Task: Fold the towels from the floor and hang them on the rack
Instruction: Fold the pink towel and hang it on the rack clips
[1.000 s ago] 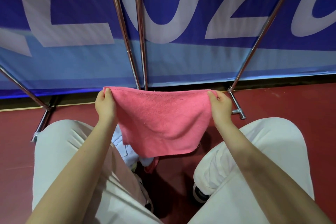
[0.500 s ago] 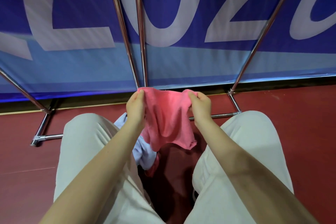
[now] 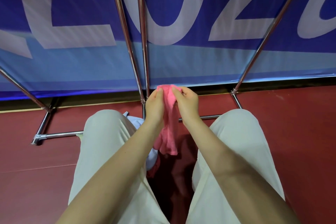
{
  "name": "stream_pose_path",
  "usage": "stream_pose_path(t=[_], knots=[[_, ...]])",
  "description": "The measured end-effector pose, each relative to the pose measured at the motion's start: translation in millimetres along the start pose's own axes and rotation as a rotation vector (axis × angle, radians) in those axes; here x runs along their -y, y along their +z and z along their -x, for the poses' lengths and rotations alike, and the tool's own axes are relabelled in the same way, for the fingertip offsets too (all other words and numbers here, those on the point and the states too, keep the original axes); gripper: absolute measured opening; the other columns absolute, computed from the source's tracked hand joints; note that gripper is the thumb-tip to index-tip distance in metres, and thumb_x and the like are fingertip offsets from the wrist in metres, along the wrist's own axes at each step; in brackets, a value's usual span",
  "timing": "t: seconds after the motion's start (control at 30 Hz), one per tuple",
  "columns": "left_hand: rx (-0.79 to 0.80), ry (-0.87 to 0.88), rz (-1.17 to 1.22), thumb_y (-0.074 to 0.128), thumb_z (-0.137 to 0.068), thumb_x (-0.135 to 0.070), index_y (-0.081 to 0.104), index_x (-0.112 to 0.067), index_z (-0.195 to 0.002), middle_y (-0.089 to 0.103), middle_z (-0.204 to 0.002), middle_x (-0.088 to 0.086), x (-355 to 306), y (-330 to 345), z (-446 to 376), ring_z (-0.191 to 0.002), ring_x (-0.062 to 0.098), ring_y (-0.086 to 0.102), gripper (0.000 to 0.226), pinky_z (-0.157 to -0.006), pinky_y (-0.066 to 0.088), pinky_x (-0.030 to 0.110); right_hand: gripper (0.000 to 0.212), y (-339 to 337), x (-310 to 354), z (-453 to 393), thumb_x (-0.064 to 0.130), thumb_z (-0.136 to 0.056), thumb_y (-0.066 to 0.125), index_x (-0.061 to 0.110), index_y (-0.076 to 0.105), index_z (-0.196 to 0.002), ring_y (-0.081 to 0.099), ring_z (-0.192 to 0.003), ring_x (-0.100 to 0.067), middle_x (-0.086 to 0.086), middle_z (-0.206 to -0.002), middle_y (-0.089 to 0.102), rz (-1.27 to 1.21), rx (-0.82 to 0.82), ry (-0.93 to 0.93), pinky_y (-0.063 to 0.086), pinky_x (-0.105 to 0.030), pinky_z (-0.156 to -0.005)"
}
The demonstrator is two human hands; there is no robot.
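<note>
Both hands are close together in front of the knees, and each one pinches a top corner of the pink towel (image 3: 170, 125): the left hand (image 3: 154, 104) on the left side, the right hand (image 3: 185, 102) on the right side. The towel hangs down between the hands in a thin, bunched strip, up off the red floor (image 3: 291, 123), just in front of the shiny rack (image 3: 143, 42). A light blue cloth (image 3: 135, 121) lies on the floor by the left leg, near the rack's bottom bar.
</note>
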State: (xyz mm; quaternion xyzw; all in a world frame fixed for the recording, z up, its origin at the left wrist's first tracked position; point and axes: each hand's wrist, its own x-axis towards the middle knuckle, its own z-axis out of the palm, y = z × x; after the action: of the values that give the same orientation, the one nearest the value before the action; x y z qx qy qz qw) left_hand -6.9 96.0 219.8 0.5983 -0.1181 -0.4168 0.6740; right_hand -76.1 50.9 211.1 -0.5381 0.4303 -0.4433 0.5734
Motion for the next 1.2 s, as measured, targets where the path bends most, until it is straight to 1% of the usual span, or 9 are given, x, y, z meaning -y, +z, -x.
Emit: stream_pose_path(t=[0.2, 0.3, 0.4, 0.6, 0.7, 0.8, 0.93, 1.03, 1.2], knots=[[-0.001, 0.023, -0.048, 0.044, -0.100, -0.025, 0.069, -0.018, -0.085, 0.071, -0.081, -0.002, 0.1, 2.2, -0.9, -0.073, 0.013, 0.063, 0.030, -0.066, 0.050, 0.024, 0.034, -6.4, 4.1, -2.5, 0.012, -0.091, 0.062, 0.025, 0.054, -0.060, 0.046, -0.052, 0.004, 0.021, -0.049, 0.052, 0.070, 0.056, -0.036, 0.038, -0.011, -0.057], [0.062, 0.029, -0.069, 0.043, -0.100, -0.025, 0.072, -0.009, -0.105, 0.073, -0.100, 0.011, -2.0, 0.6, -3.5, -0.087, 0.021, 0.068, 0.033, -0.078, 0.055, 0.031, 0.020, -5.9, 6.3, -3.7, 0.012, -0.096, 0.052, 0.011, 0.071, -0.090, 0.063, -0.065, -0.008, 0.002, -0.072, 0.067, 0.044, 0.151, 0.004, 0.054, -0.026, -0.068], [0.140, 0.027, -0.003, 0.043, -0.101, -0.023, 0.071, -0.002, -0.107, 0.071, -0.104, 0.017, -7.0, -0.4, -2.4, -0.087, 0.022, 0.066, 0.035, -0.079, 0.054, 0.033, 0.027, -7.5, 6.3, -5.7, 0.002, -0.097, 0.046, 0.004, 0.067, -0.114, 0.062, -0.064, -0.002, 0.002, -0.079, 0.066, 0.108, 0.249, -0.018, 0.052, -0.019, -0.066], [0.173, 0.030, -0.002, 0.046, -0.100, -0.015, 0.071, -0.008, -0.098, 0.073, -0.085, 0.004, -8.3, 7.9, 2.4, -0.073, 0.008, 0.068, 0.027, -0.061, 0.052, 0.017, 0.012, -23.4, 2.4, -11.9, 0.016, -0.083, 0.069, 0.021, 0.073, -0.092, 0.052, -0.095, -0.009, 0.010, -0.094, 0.051, 0.516, 0.026, -0.413, 0.045, -0.025, -0.085], [0.139, -0.004, -0.004, 0.051, -0.098, -0.018, 0.071, -0.005, -0.100, 0.073, -0.078, 0.004, -11.8, 9.7, 4.2, -0.067, 0.009, 0.067, 0.024, -0.056, 0.051, 0.016, 0.029, -26.4, 3.1, -15.7, 0.024, -0.080, 0.071, 0.019, 0.064, -0.107, 0.050, -0.109, -0.015, 0.005, -0.110, 0.057, 0.523, 0.002, -0.392, 0.039, -0.027, -0.097], [0.155, -0.008, 0.006, 0.050, -0.098, -0.024, 0.073, -0.006, -0.098, 0.073, -0.090, 0.010, -13.3, 8.1, 3.7, -0.080, 0.015, 0.069, 0.029, -0.071, 0.055, 0.024, 0.034, -30.3, 3.2, -18.2, 0.034, -0.078, 0.071, 0.027, 0.060, -0.110, 0.056, -0.107, -0.008, 0.015, -0.108, 0.063, 0.461, 0.034, -0.220, 0.044, -0.034, -0.097], [0.277, -0.025, 0.055, 0.048, -0.099, -0.035, 0.071, -0.006, -0.101, 0.072, -0.104, 0.017, -14.6, 4.3, 6.9, -0.100, 0.025, 0.068, 0.038, -0.092, 0.052, 0.035, 0.017, -35.3, 4.1, -16.9, 0.042, -0.076, 0.067, 0.029, 0.063, -0.085, 0.061, -0.087, -0.009, 0.012, -0.088, 0.067, 0.444, 0.039, -0.162, 0.051, -0.040, -0.084], [0.332, 0.115, -0.071, 0.054, -0.098, -0.021, 0.074, -0.010, -0.099, 0.072, -0.106, 0.012, -9.8, 0.2, 9.4, -0.102, 0.021, 0.066, 0.023, -0.097, 0.048, 0.037, 0.020, -39.5, 4.1, -16.3, 0.040, -0.076, 0.071, 0.023, 0.063, -0.075, 0.059, -0.075, -0.009, 0.009, -0.076, 0.065, 0.371, 0.040, -0.119, 0.052, -0.039, -0.076], [0.122, 0.105, -0.126, 0.058, -0.095, -0.023, 0.074, -0.018, -0.091, 0.073, -0.102, 0.005, -9.4, -12.3, 1.2, -0.097, 0.016, 0.064, 0.018, -0.102, 0.045, 0.042, 0.023, -52.6, -8.5, -19.6, 0.045, -0.082, 0.064, 0.023, 0.065, -0.076, 0.052, -0.099, -0.017, 0.008, -0.085, 0.062, 0.698, 0.127, -0.313, 0.043, -0.039, -0.091]])
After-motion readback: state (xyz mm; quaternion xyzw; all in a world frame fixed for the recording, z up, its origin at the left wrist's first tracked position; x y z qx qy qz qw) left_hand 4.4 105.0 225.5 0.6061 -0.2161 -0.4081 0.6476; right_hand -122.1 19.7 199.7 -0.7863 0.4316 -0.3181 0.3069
